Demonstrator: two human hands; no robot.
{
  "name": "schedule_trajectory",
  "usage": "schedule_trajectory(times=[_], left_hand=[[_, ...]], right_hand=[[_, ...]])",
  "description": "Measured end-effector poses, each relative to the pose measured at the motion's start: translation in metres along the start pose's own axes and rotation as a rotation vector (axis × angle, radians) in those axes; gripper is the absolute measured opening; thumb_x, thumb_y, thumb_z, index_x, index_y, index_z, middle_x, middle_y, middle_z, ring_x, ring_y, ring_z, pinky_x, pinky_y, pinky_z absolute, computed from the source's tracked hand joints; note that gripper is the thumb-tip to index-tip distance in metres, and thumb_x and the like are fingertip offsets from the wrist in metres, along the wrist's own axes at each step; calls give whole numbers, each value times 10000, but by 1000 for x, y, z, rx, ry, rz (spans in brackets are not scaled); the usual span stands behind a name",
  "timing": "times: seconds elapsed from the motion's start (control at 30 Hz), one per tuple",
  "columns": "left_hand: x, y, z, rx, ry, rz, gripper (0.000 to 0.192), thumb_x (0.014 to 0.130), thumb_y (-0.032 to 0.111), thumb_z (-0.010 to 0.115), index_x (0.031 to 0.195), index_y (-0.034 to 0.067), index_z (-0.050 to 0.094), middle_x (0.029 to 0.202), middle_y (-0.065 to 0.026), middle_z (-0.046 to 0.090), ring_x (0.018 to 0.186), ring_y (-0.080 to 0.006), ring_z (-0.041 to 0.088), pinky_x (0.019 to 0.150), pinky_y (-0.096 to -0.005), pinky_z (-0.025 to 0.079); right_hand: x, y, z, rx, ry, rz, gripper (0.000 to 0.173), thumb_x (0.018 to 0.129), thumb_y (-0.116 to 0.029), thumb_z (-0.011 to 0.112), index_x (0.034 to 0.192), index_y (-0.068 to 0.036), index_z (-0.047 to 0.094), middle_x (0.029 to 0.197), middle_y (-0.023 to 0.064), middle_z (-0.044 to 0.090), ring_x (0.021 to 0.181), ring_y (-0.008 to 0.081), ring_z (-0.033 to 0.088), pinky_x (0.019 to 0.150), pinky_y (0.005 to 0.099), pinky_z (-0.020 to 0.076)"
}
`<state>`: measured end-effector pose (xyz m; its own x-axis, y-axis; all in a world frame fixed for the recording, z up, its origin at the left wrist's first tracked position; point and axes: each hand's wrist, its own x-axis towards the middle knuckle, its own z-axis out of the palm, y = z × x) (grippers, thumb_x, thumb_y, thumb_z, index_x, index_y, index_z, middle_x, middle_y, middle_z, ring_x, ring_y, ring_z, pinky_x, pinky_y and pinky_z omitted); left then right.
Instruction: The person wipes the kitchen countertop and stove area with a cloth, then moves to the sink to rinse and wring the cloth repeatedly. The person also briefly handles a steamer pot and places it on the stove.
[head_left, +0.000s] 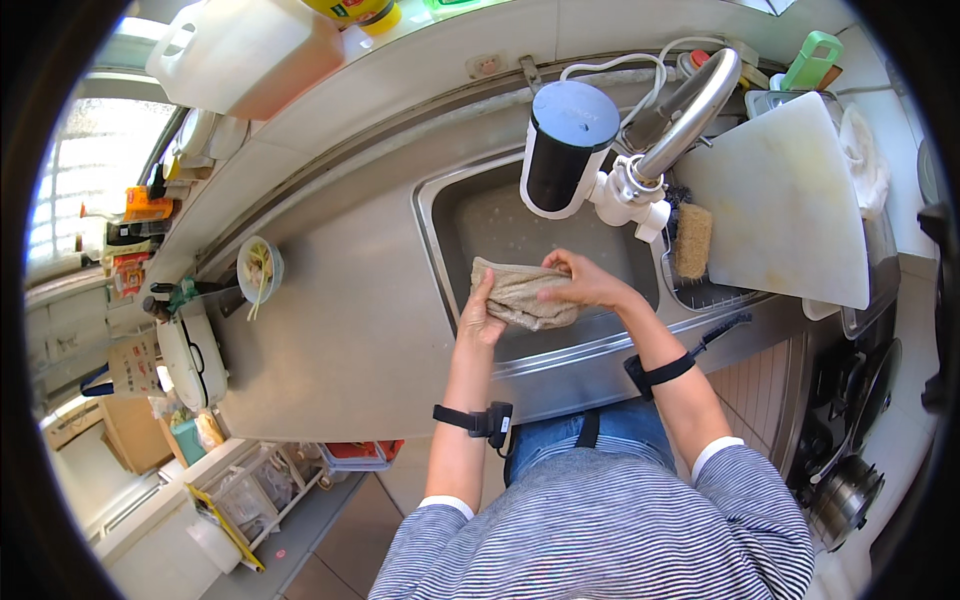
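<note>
A wet, crumpled beige cloth (529, 296) is held between both hands over the near part of a stainless steel sink (495, 217). My left hand (482, 311) grips its left end, thumb on top. At the right end, my right hand (581, 281) holds the cloth with bent fingers. Above the sink, beyond the hands, a curved metal faucet (694, 112) carries a white and black water filter (566, 150). Drops or bubbles dot the sink bottom; no stream of water can be made out.
Right of the sink stand a loofah sponge (694, 240), a wire rack (709, 294) and a white cutting board (787, 202). On the steel counter (345, 300) at left are a bowl with scallions (260, 270) and a white appliance (191, 356). A large plastic jug (247, 56) rests on the ledge.
</note>
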<state>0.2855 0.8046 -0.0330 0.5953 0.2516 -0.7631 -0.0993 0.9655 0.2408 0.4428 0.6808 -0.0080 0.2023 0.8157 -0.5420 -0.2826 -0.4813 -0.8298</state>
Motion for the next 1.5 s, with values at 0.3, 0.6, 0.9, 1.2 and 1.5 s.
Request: schedule_trajectory(times=[0.3, 0.6, 0.9, 1.2, 1.5], left_hand=[[-19, 9, 22, -131, 47, 132, 461, 785, 340, 661, 1106, 46, 509, 1165, -136, 530, 1117, -303, 472, 979, -475, 355], [-32, 2, 50, -263, -57, 131, 454, 820, 368, 607, 1126, 49, 504, 1185, -133, 520, 1131, -307, 460, 980, -486, 354], [-16, 45, 25, -150, -100, 229, 524, 782, 291, 653, 1185, 29, 443, 1231, -138, 482, 1170, -302, 425, 1009, -472, 314], [21, -8, -6, -95, 22, 216, 374, 814, 202, 635, 1136, 133, 457, 1115, -69, 539, 1084, -217, 492, 918, -390, 408], [36, -39, 4, -110, 199, 108, 271, 819, 398, 573, 896, 138, 568, 828, -28, 612, 766, -197, 605, 690, -344, 503]], right_hand=[[9, 67, -16, 47, -404, 220, 723, 631, -378, 781, 1172, -2, 483, 1107, 94, 583, 940, 187, 568, 821, 310, 443], [27, 70, 27, 995, -282, 283, 920, 698, -743, 400, 1297, -45, 385, 1298, 112, 447, 1180, 217, 444, 984, 373, 363], [6, 46, 8, 1157, -410, 12, 849, 704, -592, 602, 1324, -72, 342, 1309, 124, 427, 1180, 251, 451, 965, 413, 393], [16, 2, 26, 259, 208, -306, 480, 766, -78, 627, 1223, -47, 481, 1121, 56, 564, 1023, 179, 543, 888, 295, 433], [39, -3, 64, -596, 551, -150, 228, 738, -288, 626, 881, -111, 608, 1003, 131, 586, 822, 341, 607, 692, 402, 487]])
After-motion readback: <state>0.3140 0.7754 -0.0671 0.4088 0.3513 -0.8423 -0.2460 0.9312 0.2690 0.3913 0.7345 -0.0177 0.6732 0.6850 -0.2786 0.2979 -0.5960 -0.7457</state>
